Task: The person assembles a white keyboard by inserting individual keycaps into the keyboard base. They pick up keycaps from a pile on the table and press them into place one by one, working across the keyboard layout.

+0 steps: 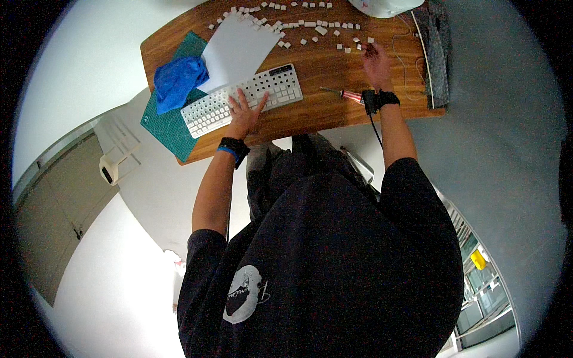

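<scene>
A white keyboard (218, 106) lies slanted near the table's front edge. Keycaps fill part of its lower rows and right end, while bare dark switch spots show across the upper rows. My left hand (243, 114) rests on the keyboard's middle with its fingers spread. At the right of the table, my right hand (376, 67) reaches among loose white keycaps, its fingers drawn together. One keycap (371, 40) shows right at those fingertips; the dark, small view hides whether it is gripped. Closer to me lies a tool with a striped handle (352, 95), left of my right wrist.
Several loose keycaps (310, 24) form rows along the far side. A white sheet (236, 53), a blue cloth (179, 80) and a green cutting mat (170, 128) lie at the left. A white rounded object (385, 7), a thin cable (395, 51) and a dark panel (436, 59) occupy the right.
</scene>
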Motion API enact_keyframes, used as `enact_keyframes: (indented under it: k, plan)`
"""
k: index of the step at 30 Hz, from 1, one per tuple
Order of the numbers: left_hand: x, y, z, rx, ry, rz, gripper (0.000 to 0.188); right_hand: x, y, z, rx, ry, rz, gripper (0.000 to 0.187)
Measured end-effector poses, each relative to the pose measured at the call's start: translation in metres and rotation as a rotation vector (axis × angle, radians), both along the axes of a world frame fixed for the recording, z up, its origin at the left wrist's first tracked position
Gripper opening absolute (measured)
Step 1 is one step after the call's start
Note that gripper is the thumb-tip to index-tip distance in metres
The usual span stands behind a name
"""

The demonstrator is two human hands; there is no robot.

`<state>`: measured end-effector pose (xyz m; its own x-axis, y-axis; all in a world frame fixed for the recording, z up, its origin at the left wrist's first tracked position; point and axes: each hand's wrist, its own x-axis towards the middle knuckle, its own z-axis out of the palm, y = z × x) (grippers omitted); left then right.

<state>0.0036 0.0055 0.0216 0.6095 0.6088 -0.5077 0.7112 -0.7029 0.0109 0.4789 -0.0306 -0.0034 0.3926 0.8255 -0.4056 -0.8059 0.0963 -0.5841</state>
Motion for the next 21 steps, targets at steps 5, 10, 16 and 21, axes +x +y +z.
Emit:
enact_keyframes:
  k: [5, 10, 16, 21]
  plan:
    - [-0.001, 0.000, -0.003, 0.014, -0.004, 0.021, 0.090, -0.011, 0.006, 0.016, 0.132, 0.214, -0.019, 0.020]
    - [0.004, 0.002, 0.001, -0.042, 0.045, 0.038, 0.091, -0.010, 0.009, 0.022, 0.200, 0.214, 0.097, 0.021]
    - [0.004, 0.001, -0.002, -0.017, 0.041, 0.037, 0.093, -0.009, 0.013, 0.021, 0.176, 0.245, 0.109, 0.019]
    - [-0.003, -0.002, -0.004, 0.036, -0.028, 0.017, 0.089, -0.011, 0.015, 0.019, 0.185, 0.288, 0.119, 0.020]
